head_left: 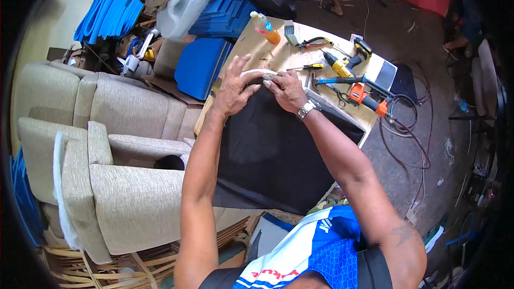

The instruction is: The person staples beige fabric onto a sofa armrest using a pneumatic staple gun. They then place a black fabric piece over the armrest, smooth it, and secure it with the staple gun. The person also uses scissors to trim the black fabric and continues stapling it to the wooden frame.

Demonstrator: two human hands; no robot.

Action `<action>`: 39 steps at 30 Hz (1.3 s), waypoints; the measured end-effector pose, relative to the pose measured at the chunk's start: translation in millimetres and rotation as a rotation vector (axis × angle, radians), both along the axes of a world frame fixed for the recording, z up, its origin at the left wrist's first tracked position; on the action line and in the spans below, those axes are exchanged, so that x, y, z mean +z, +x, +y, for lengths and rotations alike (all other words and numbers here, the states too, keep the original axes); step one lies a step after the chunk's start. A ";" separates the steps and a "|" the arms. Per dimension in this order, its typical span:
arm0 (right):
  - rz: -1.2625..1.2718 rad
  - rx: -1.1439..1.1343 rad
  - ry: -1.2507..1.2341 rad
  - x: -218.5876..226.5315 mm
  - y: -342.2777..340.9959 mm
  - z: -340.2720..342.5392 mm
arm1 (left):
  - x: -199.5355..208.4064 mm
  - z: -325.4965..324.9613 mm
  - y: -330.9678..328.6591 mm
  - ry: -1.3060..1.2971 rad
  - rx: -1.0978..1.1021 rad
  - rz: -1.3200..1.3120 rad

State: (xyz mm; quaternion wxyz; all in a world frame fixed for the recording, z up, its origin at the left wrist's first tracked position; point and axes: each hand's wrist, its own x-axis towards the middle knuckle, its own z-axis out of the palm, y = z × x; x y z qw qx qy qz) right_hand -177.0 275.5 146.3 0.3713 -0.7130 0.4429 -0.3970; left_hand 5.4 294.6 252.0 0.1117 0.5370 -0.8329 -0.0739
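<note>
A large piece of black fabric (278, 155) lies in front of me, over the near part of a wooden worktable. A curved white strip (258, 71) shows along its far edge. My left hand (234, 90) is at that edge, thumb and forefinger pinched on the fabric while the other fingers are raised and spread. Close beside it, my right hand (289, 92) has its thumb and fingers closed on the same edge. Between the fingertips is a small greyish bit that I cannot make out. A metal watch is on my right wrist.
On the worktable (308, 29) are a bottle of orange liquid (266, 29), pliers (316, 43), a screwdriver (313, 67), a yellow drill (337, 64), a hammer (337, 80) and an orange air tool (367, 99) with a hose. Beige sofa sections (128, 107) stand left; blue foam sheets (201, 67) lie beyond.
</note>
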 end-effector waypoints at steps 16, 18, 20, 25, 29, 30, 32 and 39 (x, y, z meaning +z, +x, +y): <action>-0.029 -0.474 -0.290 -40.7 -56.3 64.1 | -4.8 -24.0 -29.5 0.008 -0.121 -0.042; -0.019 -0.436 -0.345 -29.0 -54.7 53.2 | 1.1 -21.5 -31.9 -0.046 -0.146 -0.048; 0.011 -0.413 -0.419 -22.4 -52.8 42.2 | 4.5 -23.0 -28.0 -0.118 -0.192 -0.095; 0.066 -0.401 -0.325 -14.9 -21.8 42.3 | -14.7 -30.1 -16.5 -0.120 -0.155 -0.064; 0.069 -0.333 -0.218 -3.9 -7.4 32.8 | -19.9 -29.8 -19.2 -0.097 -0.139 -0.040; 0.071 -0.319 -0.190 -5.4 -2.7 27.8 | -17.2 -29.3 -23.7 -0.104 -0.150 -0.046; 0.089 -0.304 -0.129 -16.7 4.3 18.3 | -13.7 -23.1 -36.2 -0.157 -0.171 -0.093; -0.049 -0.311 -0.178 -41.8 -26.1 42.3 | -18.5 -24.8 -36.9 -0.135 -0.266 -0.163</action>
